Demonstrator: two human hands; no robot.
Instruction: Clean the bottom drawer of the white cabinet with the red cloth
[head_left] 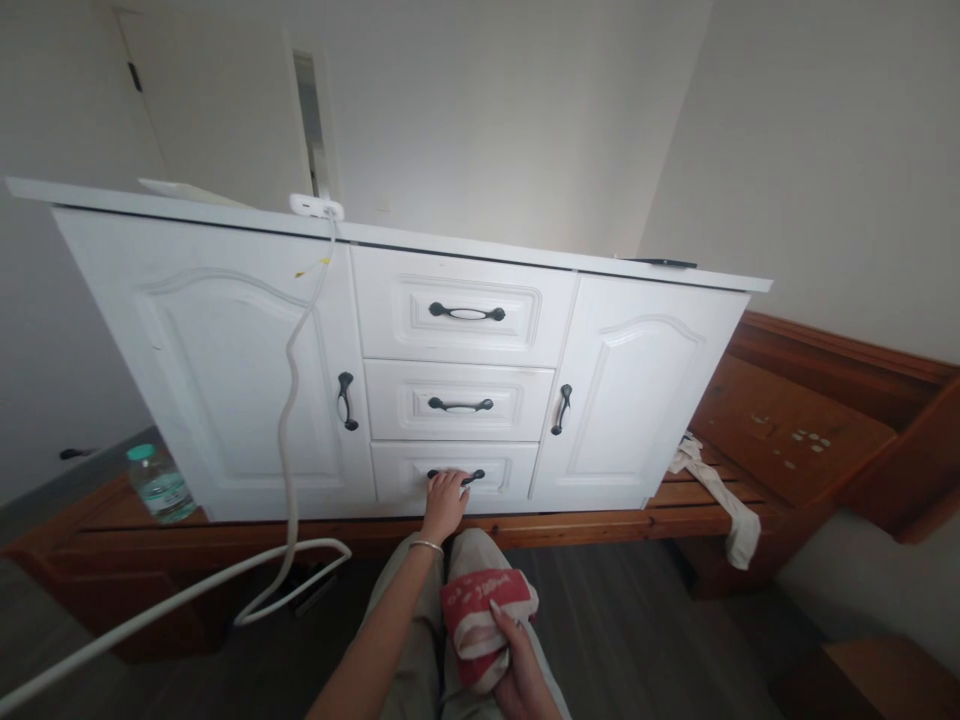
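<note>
While crouched: the person faces a white cabinet (225, 340).
Left hand (444, 500): fingers curled on the bottom drawer's black handle (456, 476).
Right hand (517, 665): closed around a red-and-white cloth (480, 610) on the knee.
Drawers: three, shut.
Doors: two.

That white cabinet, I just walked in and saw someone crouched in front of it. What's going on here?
A person is in front of the white cabinet, which stands on a wooden platform. The left hand grips the handle of the bottom drawer, which looks closed. The right hand holds a red and white cloth on the lap. A water bottle stands at the cabinet's left.
</note>
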